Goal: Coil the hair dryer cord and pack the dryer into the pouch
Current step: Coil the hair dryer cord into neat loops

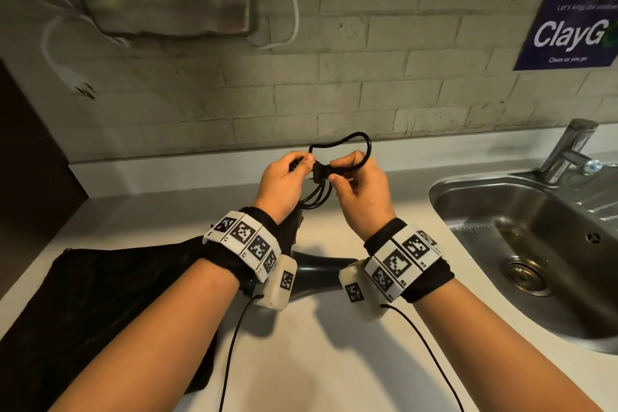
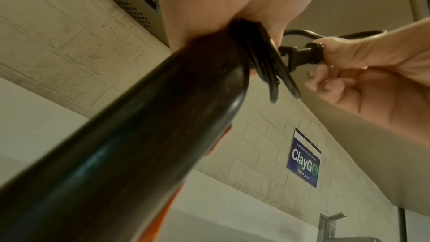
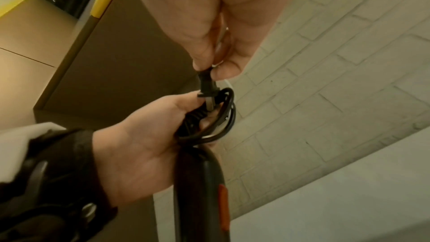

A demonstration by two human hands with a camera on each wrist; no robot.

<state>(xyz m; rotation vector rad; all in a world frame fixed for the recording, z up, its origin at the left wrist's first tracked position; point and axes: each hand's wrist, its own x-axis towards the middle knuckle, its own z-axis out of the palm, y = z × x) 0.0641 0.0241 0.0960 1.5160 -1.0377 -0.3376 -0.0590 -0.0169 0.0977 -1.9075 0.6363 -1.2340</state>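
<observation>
— From where is the counter (image 1: 317,361) seen in the head view?
— It is looked down on from above, facing the brick wall (image 1: 368,84); both hands are held at mid-frame, with the sink (image 1: 535,244) at the right edge.

— And the left wrist view?
— It is aimed upward along the dryer handle (image 2: 130,144), very near it, so the handle fills the frame; the right hand (image 2: 363,80) is seen across from it.

— The right wrist view?
— It is also aimed upward, close to the fingers, with the left hand (image 3: 149,135) below.

— What is shared?
— The plug (image 1: 322,172) is caught in all three views; the blue sign (image 1: 575,20) is seen in the head and left wrist views.
</observation>
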